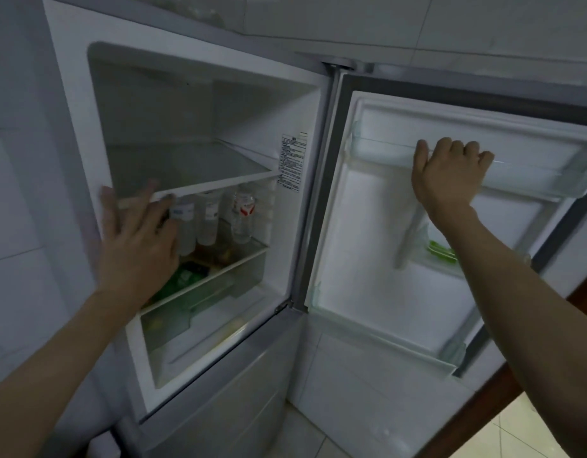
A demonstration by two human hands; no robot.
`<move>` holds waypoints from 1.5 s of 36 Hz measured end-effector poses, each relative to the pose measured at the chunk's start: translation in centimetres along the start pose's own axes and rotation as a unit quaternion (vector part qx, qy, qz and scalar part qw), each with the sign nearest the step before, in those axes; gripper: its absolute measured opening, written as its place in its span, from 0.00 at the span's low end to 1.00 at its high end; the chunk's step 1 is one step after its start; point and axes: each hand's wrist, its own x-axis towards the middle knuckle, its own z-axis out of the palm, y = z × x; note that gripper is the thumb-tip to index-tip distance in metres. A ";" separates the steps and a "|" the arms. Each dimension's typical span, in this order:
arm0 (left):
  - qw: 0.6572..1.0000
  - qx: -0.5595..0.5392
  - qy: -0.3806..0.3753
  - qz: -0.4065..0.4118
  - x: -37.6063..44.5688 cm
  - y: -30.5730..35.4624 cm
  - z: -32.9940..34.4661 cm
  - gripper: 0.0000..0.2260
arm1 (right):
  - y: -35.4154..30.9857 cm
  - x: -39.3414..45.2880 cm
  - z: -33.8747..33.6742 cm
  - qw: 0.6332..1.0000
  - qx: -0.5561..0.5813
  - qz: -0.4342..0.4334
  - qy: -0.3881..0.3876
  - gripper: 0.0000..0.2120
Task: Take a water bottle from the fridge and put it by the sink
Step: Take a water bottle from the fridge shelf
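Note:
The fridge [199, 104] stands open in front of me, its door [368, 233] swung out to the right. On the middle shelf stand three clear water bottles: one with a blue label [186, 226], one in the middle [209, 223] and one with a red label [243, 216]. My left hand [137, 246] is blurred, fingers spread, in front of the shelf edge just left of the blue-label bottle, holding nothing. My right hand [447, 173] is curled over the rim of the upper door shelf [533, 170]. No sink is in view.
The upper glass shelf [193, 166] is bare. A green packet [183, 279] lies below the bottles above a clear drawer [199, 312]. Something green sits in a lower door rack [441, 249]. White tiled wall on the left; brown wood edge at lower right.

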 end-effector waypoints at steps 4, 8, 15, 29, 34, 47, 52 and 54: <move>0.968 -0.164 -0.186 -0.025 0.2 5.9 2.4 0.11 | -3.5 0.8 1.1 0.996 0.014 -0.093 -0.008 0.29; 0.880 -0.315 -0.293 -0.200 2.5 9.7 7.6 0.09 | -6.2 1.9 3.4 0.986 0.025 -0.160 0.030 0.27; 0.714 -0.468 -0.359 -0.377 7.6 11.3 18.8 0.21 | -8.2 3.1 7.8 0.971 0.020 -0.188 0.146 0.26; 0.657 -0.435 -0.272 -0.553 11.3 13.6 31.0 0.46 | -8.0 4.0 12.0 0.937 0.054 -0.163 0.303 0.26; 0.643 -0.460 -0.236 -0.565 10.9 13.5 32.3 0.40 | -7.9 4.0 12.2 0.937 0.059 -0.153 0.309 0.26; 0.703 -0.457 -0.234 -0.492 7.5 15.8 24.9 0.36 | -8.2 3.6 10.6 0.956 0.070 -0.113 0.263 0.24; 0.722 -0.498 -0.172 -0.449 5.8 17.4 16.3 0.23 | -8.1 3.1 9.1 0.976 0.079 -0.138 0.149 0.24; 0.688 -0.538 -0.119 -0.471 5.4 17.0 12.3 0.25 | -7.8 3.0 8.6 0.979 0.075 -0.152 0.113 0.23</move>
